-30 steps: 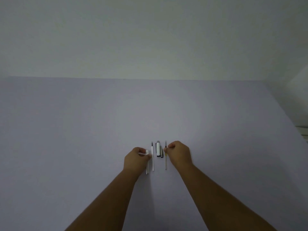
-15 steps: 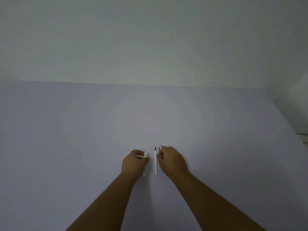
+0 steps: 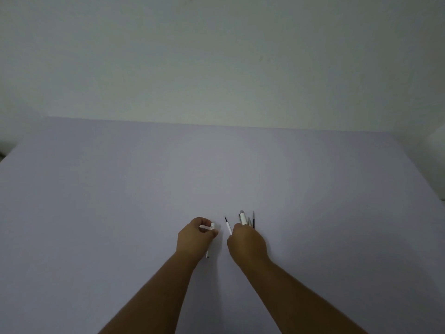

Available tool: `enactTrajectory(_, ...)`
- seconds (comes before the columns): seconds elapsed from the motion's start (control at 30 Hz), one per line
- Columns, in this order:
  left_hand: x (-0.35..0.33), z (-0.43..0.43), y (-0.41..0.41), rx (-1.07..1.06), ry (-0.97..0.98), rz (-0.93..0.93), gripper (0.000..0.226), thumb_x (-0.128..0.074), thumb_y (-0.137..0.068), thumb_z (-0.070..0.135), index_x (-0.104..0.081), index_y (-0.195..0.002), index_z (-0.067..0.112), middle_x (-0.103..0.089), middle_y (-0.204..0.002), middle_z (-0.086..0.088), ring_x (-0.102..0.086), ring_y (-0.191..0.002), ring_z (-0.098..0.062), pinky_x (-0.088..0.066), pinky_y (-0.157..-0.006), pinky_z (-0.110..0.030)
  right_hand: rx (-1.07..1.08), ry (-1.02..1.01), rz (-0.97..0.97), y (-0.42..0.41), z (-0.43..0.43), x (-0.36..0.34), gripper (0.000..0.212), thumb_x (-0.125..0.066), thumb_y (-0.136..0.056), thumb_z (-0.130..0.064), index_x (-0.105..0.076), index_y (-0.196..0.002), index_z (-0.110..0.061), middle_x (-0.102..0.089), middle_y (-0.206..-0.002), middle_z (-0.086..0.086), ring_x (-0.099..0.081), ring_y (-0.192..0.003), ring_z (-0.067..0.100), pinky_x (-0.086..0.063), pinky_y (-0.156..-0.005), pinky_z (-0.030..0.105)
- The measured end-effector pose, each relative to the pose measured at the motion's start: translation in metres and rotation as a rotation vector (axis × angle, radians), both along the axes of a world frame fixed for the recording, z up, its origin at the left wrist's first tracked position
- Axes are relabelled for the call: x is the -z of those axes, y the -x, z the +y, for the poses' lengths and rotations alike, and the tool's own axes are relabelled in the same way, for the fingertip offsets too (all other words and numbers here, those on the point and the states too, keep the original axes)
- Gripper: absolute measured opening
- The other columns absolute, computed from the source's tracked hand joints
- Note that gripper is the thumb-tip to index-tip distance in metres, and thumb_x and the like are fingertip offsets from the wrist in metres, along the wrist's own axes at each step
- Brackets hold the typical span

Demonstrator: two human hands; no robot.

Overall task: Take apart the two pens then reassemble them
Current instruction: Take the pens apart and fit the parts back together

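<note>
Both pens lie in pieces near the front middle of the pale counter, so reassembly seems to be the step in hand. The left hand is curled, pinching a small white cap-like piece between thumb and forefinger, with a thin white barrel running back under the palm; whether the hand grips that barrel or merely covers it is hard to tell in this dim view. The right hand is closed over the near end of a white refill, whose dark tip points away and tilts slightly left. Just beyond its knuckles lie a stubby white-and-silver section and a dark thin refill, close together.

These parts look light, stiff and smooth, likely to roll or slip from a loose pinch. The refills are slender and could bend, so they are best taken by the shaft near the middle, away from the inky tip, and fed straight into the barrel.
</note>
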State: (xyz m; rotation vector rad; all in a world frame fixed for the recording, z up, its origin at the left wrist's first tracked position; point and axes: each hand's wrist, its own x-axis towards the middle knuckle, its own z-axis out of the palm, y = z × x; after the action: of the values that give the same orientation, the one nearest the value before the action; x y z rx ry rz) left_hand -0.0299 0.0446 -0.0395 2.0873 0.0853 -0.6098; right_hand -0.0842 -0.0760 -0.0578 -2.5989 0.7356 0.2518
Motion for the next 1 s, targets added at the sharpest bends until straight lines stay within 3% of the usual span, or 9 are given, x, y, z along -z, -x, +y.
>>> enactTrajectory(0.1,-0.002,0.002,0.0,0.025,-0.01,-0.021,0.011,-0.068,-0.082,0.025,-0.062,-0.09,0.026,-0.069,-0.095,0.0,-0.061,-0.077,-0.012,-0.048,-0.059,-0.02,0.169,-0.186,-0.104,-0.003,-0.002,-0.01,0.02,-0.054,-0.085,-0.021,-0.067,-0.09,-0.006,-0.071,-0.09,0.011,-0.066,-0.081,0.027,-0.048,-0.066,0.029)
enactTrajectory(0.2,-0.006,0.003,0.001,0.086,-0.036,-0.033,0.012,-0.066,-0.084,0.026,-0.062,-0.095,0.026,-0.065,-0.093,0.003,-0.06,-0.082,-0.015,-0.053,-0.07,-0.026,0.369,-0.476,-0.344,-0.005,-0.008,-0.023,0.015,-0.059,-0.082,-0.02,-0.066,-0.088,-0.007,-0.067,-0.081,0.005,-0.058,-0.072,0.019,-0.044,-0.066,0.026)
enactTrajectory(0.3,-0.011,-0.001,0.001,0.123,-0.01,-0.037,0.012,-0.068,-0.083,0.023,-0.066,-0.094,0.026,-0.065,-0.09,0.005,-0.058,-0.077,-0.01,-0.046,-0.063,-0.02,0.474,-0.657,-0.436,-0.009,-0.016,-0.034,0.015,-0.058,-0.084,-0.021,-0.066,-0.09,-0.009,-0.061,-0.072,0.001,-0.054,-0.064,0.015,-0.044,-0.061,0.028)
enactTrajectory(0.47,-0.019,-0.005,0.004,0.154,0.043,-0.074,0.012,-0.071,-0.08,0.021,-0.066,-0.086,0.03,-0.062,-0.083,0.012,-0.055,-0.073,-0.002,-0.041,-0.056,-0.014,0.487,-0.732,-0.49,-0.008,-0.019,-0.042,0.01,-0.058,-0.084,-0.022,-0.065,-0.08,-0.016,-0.06,-0.065,0.001,-0.049,-0.056,0.014,-0.045,-0.057,0.031)
enactTrajectory(0.7,-0.029,-0.012,0.007,0.186,0.09,-0.085,0.013,-0.071,-0.081,0.023,-0.064,-0.085,0.034,-0.063,-0.079,0.015,-0.058,-0.073,-0.005,-0.046,-0.059,-0.019,0.418,-0.739,-0.533,0.0,-0.023,-0.05,0.007,-0.059,-0.081,-0.02,-0.063,-0.077,-0.017,-0.062,-0.068,0.002,-0.05,-0.059,0.016,-0.046,-0.059,0.034)
enactTrajectory(0.87,-0.037,-0.02,0.008,0.191,0.138,-0.101,0.018,-0.069,-0.082,0.024,-0.062,-0.077,0.04,-0.065,-0.08,0.013,-0.06,-0.074,-0.005,-0.046,-0.06,-0.019,0.28,-0.717,-0.484,0.006,-0.025,-0.05,0.004,-0.06,-0.081,-0.017,-0.063,-0.078,-0.016,-0.057,-0.065,-0.008,-0.048,-0.058,0.008,-0.04,-0.057,0.024)
enactTrajectory(1.0,-0.037,-0.025,0.009,0.223,0.105,-0.135,0.016,-0.071,-0.08,0.023,-0.062,-0.079,0.036,-0.063,-0.078,0.012,-0.057,-0.071,-0.004,-0.043,-0.06,-0.016,0.439,-0.857,-0.594,0.003,-0.033,-0.056,0.012,-0.063,-0.083,-0.026,-0.065,-0.07,-0.026,-0.063,-0.068,-0.008,-0.057,-0.06,0.003,-0.048,-0.057,0.022)
